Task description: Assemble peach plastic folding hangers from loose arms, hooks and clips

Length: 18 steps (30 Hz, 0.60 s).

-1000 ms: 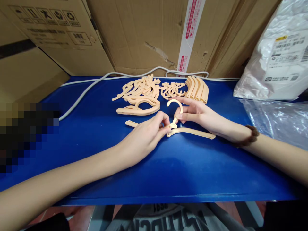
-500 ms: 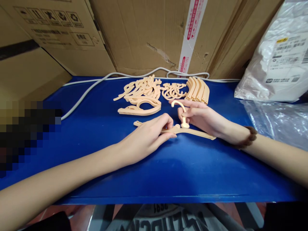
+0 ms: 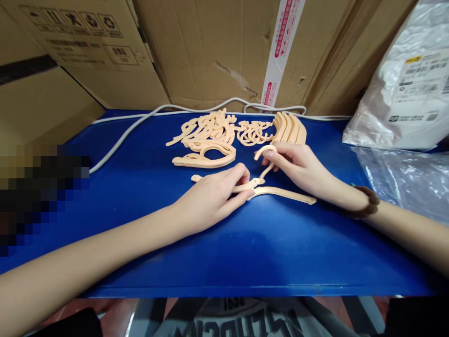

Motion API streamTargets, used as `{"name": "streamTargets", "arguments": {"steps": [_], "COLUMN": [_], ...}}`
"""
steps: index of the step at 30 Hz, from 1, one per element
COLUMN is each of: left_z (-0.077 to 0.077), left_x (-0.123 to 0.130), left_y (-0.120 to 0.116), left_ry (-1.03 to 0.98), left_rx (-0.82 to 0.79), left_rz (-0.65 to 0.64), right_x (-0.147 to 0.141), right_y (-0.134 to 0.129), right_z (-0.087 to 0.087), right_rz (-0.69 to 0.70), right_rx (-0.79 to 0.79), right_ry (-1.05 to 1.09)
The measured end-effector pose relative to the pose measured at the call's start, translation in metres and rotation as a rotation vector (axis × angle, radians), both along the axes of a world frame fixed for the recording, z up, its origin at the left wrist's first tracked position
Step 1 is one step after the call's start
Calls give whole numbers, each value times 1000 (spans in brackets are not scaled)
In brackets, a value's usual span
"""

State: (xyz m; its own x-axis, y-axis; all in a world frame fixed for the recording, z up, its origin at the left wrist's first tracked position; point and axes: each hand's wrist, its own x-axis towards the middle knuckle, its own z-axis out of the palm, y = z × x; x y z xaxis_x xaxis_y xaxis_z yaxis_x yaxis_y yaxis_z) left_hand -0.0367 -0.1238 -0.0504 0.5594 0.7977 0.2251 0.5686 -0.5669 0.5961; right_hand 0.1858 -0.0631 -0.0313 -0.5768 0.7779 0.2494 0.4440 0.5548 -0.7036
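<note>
One hanger, part-assembled by its look, at mid-table: hook, pinched in right hand, its foot at the bar clamped in left hand; second bar just beside, joining uncertain. Behind: folded hangers, apparently complete; loose hooks and stacked bars, seemingly unused.
</note>
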Motion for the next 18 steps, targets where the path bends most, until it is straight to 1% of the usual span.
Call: {"name": "streamTargets", "arguments": {"steps": [1, 2, 3, 4, 6, 8, 9, 13, 15, 18], "left_z": [0, -1, -1, -1, -1, -2, -2, -3, -4, -4], "left_x": [0, 0, 0, 0, 0, 1, 1, 0, 0, 0], "left_y": [0, 0, 1, 1, 1, 1, 1, 2, 2, 2], "left_ry": [0, -2, -2, 0, 20, 41, 45, 35, 27, 33], "left_rx": [7, 8, 7, 6, 3, 8, 12, 19, 14, 7], "left_rz": [1, 7, 16, 29, 57, 68, 68, 64, 69, 72], "right_x": [0, 1, 1, 2, 3, 4, 4, 3, 3, 3], "right_y": [-1, -3, -3, -4, -4, -3, -3, 2, 4, 3], "right_z": [2, 3, 4, 5, 4, 3, 2, -4, -5, -4], "right_rz": [-36, -74, -106, -132, -169, -165, -142, -38, -52, -109], "right_rx": [134, 235, 294, 313, 290, 223, 164, -178, -308, -427], "right_ry": [-67, -125, -173, -207, -231, -195, -152, 50, 131, 217]}}
